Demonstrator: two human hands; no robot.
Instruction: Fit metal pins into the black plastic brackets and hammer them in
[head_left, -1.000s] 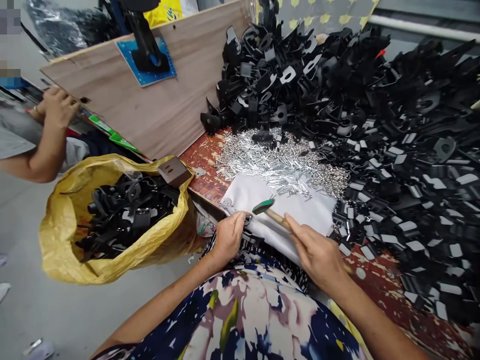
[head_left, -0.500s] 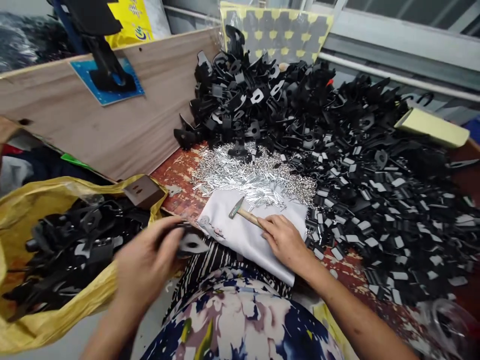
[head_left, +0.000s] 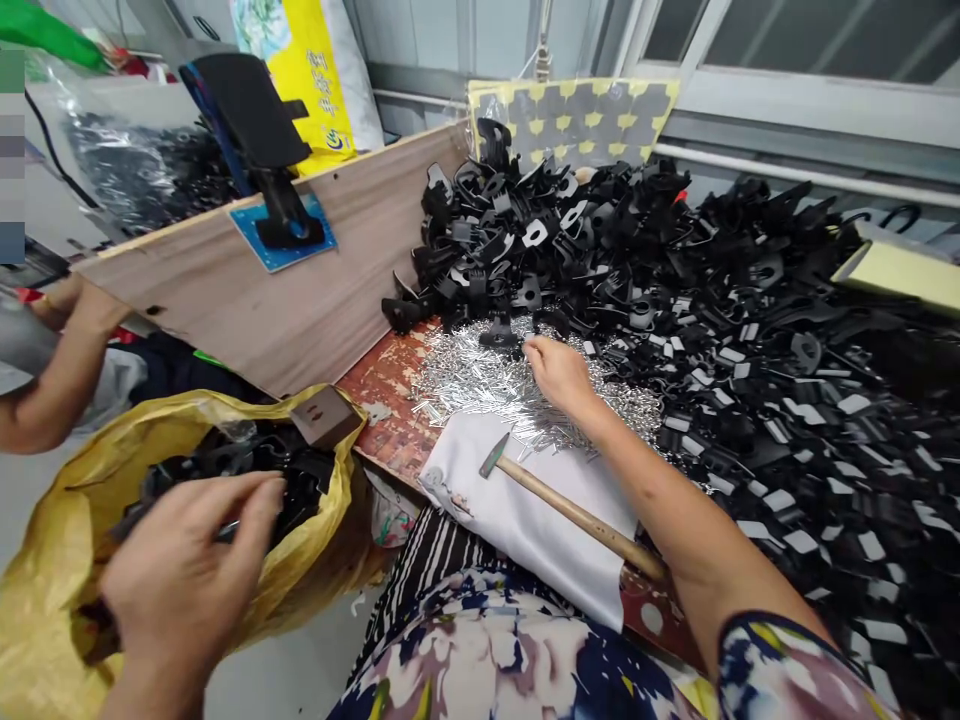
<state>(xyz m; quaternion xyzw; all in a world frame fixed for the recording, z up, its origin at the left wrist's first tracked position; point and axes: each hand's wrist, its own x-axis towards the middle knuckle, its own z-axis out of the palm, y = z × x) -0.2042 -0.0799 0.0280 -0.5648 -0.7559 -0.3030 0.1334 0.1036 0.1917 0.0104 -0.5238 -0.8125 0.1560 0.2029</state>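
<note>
My left hand (head_left: 191, 570) hangs over the yellow sack (head_left: 45, 560) at lower left, fingers curled in toward the thumb. Black plastic parts (head_left: 217, 455) lie in the sack behind it; whether the hand holds one is hidden. My right hand (head_left: 561, 375) reaches across the silver pins (head_left: 480, 380) to the near edge of the heap of black clips (head_left: 622, 230). Its fingers are closed beside a dark curved piece (head_left: 551, 320), and what they grip cannot be made out. A small wooden-handled hammer (head_left: 570, 510) lies on the light grey cloth (head_left: 457, 450), untouched.
A brown block (head_left: 324, 415) rests on the sack's rim. The wooden board (head_left: 300, 300) stands at left, with a black holder (head_left: 289, 215) on a blue plate. Black pieces with pale pads (head_left: 787, 480) cover the right side. Another person's arm (head_left: 60, 370) shows at far left.
My right hand has let go of the hammer and moved forward to the heap. My left hand has carried the black holed part leftward to the sack; that part no longer shows.
</note>
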